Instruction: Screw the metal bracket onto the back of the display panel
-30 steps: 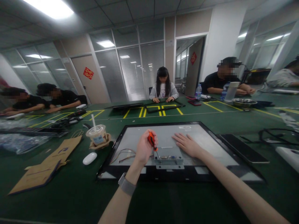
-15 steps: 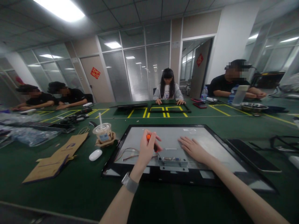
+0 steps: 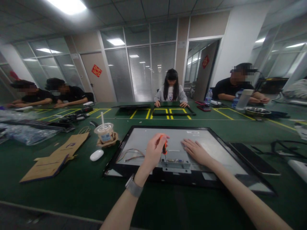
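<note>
A large flat display panel (image 3: 144, 138) with a black frame lies on the green table, its grey metal back facing up. My left hand (image 3: 154, 149) is wrapped round an orange and black screwdriver (image 3: 164, 147), held nearly upright. The screwdriver's tip points down at a metal bracket (image 3: 177, 166) with connector ports, near the panel's close edge; whether it sits in a screw I cannot tell. My right hand (image 3: 195, 150) lies flat on the panel, right of the bracket, fingers spread. Thin wires (image 3: 131, 155) run across the panel to the left.
Left of the panel are a white mouse (image 3: 97, 155), a drink cup (image 3: 105, 132) in a carton holder and a brown paper bag (image 3: 55, 156). A black phone-like slab (image 3: 254, 158) lies to the right. Across the table a person (image 3: 170, 89) touches a black frame (image 3: 174, 114).
My left hand has turned and shifted slightly right, bringing the screwdriver from tilted to nearly upright over the bracket. My right hand stays flat on the panel. The view has moved slightly.
</note>
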Demonstrator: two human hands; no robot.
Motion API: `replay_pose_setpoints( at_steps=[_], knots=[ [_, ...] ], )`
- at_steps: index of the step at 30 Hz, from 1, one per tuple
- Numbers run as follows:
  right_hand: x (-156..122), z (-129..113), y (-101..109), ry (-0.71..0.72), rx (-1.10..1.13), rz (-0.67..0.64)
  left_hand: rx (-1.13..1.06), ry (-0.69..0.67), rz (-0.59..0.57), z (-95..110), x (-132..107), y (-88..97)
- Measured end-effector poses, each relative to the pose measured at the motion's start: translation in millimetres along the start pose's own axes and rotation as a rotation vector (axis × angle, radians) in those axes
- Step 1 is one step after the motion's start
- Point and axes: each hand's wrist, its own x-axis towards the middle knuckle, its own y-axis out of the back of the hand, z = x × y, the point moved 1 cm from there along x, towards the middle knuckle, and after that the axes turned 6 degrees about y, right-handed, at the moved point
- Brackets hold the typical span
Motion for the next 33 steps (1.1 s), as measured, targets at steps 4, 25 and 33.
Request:
replay_pose_setpoints(
  at_steps=[4,25,33],
  knots=[
    [0.3,1.2,-1.0,-0.005,-0.007,-0.007,-0.141,0.009,0.06,1.4,4.4,3.7],
    [-0.9,-0.6,1.6,-0.01,0.017,-0.015,-0.498,0.218,-0.081,1.3,4.4,3.5],
    [-0.6,-3.0,4.0,-0.015,0.011,-0.023,-0.509,0.17,0.009,2.4,5.6,6.9]
  ],
)
